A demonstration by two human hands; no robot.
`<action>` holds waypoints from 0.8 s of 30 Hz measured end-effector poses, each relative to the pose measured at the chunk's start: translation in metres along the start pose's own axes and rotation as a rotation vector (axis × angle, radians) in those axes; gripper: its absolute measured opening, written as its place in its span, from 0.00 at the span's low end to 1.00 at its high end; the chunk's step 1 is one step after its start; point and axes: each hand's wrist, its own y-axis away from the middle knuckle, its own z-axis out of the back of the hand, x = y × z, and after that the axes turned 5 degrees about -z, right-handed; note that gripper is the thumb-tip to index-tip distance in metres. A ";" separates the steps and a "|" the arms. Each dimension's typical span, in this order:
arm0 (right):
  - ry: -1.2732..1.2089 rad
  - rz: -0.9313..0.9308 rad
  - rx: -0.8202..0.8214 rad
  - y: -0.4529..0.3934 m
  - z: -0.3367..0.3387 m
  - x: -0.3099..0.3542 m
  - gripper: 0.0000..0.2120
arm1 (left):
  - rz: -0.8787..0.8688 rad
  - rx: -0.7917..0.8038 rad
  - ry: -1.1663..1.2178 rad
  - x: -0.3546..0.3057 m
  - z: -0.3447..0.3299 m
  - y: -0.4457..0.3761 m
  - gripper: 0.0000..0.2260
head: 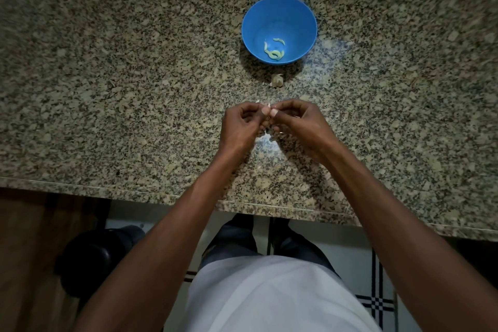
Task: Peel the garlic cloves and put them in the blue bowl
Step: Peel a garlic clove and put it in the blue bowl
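While our left hand (240, 127) and right hand (296, 124) meet above the middle of the speckled granite counter (107, 89), their fingertips pinch a small garlic clove (270, 113) between them, most of it hidden behind the fingers, with bits of papery skin showing at the top of the grasp. Both hands are curled round that clove, thumbs nearly touching. At 12 o'clock from our hands stands the blue bowl (269, 16), well apart from them, holding 3 or 4 pale peeled cloves (275, 52) near its bottom. Between bowl and hands, just beside the bowl's near edge, lies a small unpeeled garlic piece (277, 80) on the stone. At 6 o'clock we see our white garment (269, 296) beyond the counter's front edge, and a dark rounded object (91, 256) sits at 8 o'clock on the floor.
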 end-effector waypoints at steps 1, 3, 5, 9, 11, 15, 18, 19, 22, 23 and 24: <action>0.018 0.019 0.024 -0.001 0.001 0.002 0.12 | -0.012 0.020 -0.014 -0.002 0.003 0.000 0.08; 0.108 0.068 0.065 -0.003 0.003 0.005 0.10 | -0.016 0.050 0.003 -0.005 0.007 -0.002 0.08; 0.181 0.092 0.080 -0.004 0.005 0.007 0.09 | -0.008 0.060 0.018 -0.006 0.011 -0.003 0.12; 0.172 0.093 0.030 -0.006 0.003 0.008 0.10 | -0.070 -0.002 -0.097 -0.006 0.011 -0.004 0.14; 0.127 0.081 -0.013 -0.006 0.000 0.007 0.11 | -0.129 -0.058 -0.197 -0.007 0.006 -0.002 0.11; 0.026 0.042 -0.133 -0.005 -0.013 0.000 0.11 | -0.203 -0.159 -0.263 -0.004 -0.004 0.004 0.07; -0.025 0.004 -0.209 -0.004 -0.017 -0.007 0.11 | -0.228 -0.169 -0.297 -0.002 -0.010 0.006 0.03; -0.028 0.002 -0.230 -0.004 -0.017 -0.009 0.11 | -0.228 -0.173 -0.300 -0.002 -0.011 0.006 0.03; 0.040 0.043 -0.322 -0.005 -0.006 -0.008 0.11 | -0.171 -0.195 -0.273 0.000 -0.006 0.002 0.04; 0.115 0.068 -0.349 -0.007 0.002 -0.006 0.10 | -0.160 -0.187 -0.257 0.002 -0.002 0.000 0.04; 0.210 0.090 -0.365 -0.010 0.009 -0.003 0.09 | -0.159 -0.174 -0.250 0.003 0.003 -0.002 0.04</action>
